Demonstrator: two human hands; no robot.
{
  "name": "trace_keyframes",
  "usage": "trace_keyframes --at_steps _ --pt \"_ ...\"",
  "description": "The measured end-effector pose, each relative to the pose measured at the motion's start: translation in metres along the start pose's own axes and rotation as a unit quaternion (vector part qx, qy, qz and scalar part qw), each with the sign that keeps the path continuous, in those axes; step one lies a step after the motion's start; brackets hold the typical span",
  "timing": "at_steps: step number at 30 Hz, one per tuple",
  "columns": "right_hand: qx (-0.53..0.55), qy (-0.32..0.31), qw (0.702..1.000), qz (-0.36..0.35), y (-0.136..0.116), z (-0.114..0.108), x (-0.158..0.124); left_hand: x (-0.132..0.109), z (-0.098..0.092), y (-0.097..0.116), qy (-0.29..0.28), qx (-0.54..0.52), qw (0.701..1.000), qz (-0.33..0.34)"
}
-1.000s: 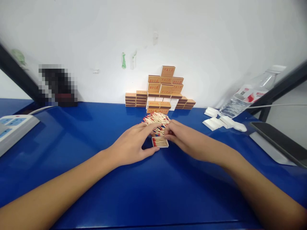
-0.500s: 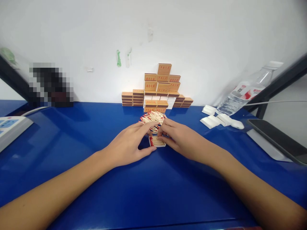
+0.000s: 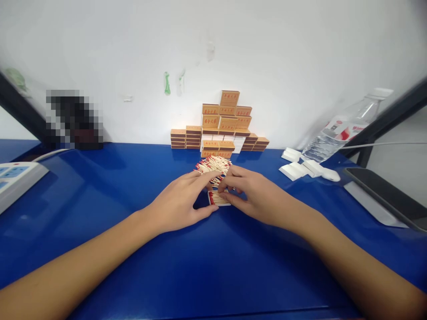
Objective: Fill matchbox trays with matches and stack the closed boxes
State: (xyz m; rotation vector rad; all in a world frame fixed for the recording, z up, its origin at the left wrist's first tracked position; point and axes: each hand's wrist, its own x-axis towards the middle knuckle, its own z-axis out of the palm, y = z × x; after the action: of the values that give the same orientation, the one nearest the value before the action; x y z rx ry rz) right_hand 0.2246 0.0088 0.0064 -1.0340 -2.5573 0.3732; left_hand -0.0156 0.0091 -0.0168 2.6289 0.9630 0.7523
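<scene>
A small white matchbox tray (image 3: pixel 224 205) lies on the blue table between my hands, with red-tipped matches (image 3: pixel 215 198) lying side by side in it. My left hand (image 3: pixel 180 202) holds the tray's left end, thumb at the near side and fingers at the far side. At the right, my right hand (image 3: pixel 255 193) has its thumb and fingertips pinched down on the matches in the tray. Just beyond the tray spreads a heap of loose matches (image 3: pixel 215 164), partly hidden by my fingers.
Matchboxes (image 3: pixel 210 121) are stacked against the white wall. To the right are white pieces (image 3: pixel 293 170), a tilted water bottle (image 3: pixel 336 131) and a dark phone (image 3: pixel 388 191) on a stand. A power strip (image 3: pixel 20 182) lies at the left edge.
The whole view has shifted slightly. My right fingertips have shifted a little over the matches; my left hand stays at the tray.
</scene>
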Motion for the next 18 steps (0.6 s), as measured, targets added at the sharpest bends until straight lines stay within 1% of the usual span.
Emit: trace_keyframes --at_steps 5,10,18 --pt "0.008 -0.007 1.000 -0.013 0.0032 0.0008 0.0006 -0.0003 -0.0005 0.0002 -0.011 0.005 1.000 -0.012" --pt "-0.005 -0.007 1.000 -0.012 0.0062 0.0020 0.0014 0.0001 -0.0007 0.0009 -0.015 0.011 1.000 -0.015" --pt "-0.014 0.002 1.000 -0.007 0.0041 0.0032 0.0018 0.0002 -0.0007 0.0005 -0.018 0.013 1.000 -0.013"
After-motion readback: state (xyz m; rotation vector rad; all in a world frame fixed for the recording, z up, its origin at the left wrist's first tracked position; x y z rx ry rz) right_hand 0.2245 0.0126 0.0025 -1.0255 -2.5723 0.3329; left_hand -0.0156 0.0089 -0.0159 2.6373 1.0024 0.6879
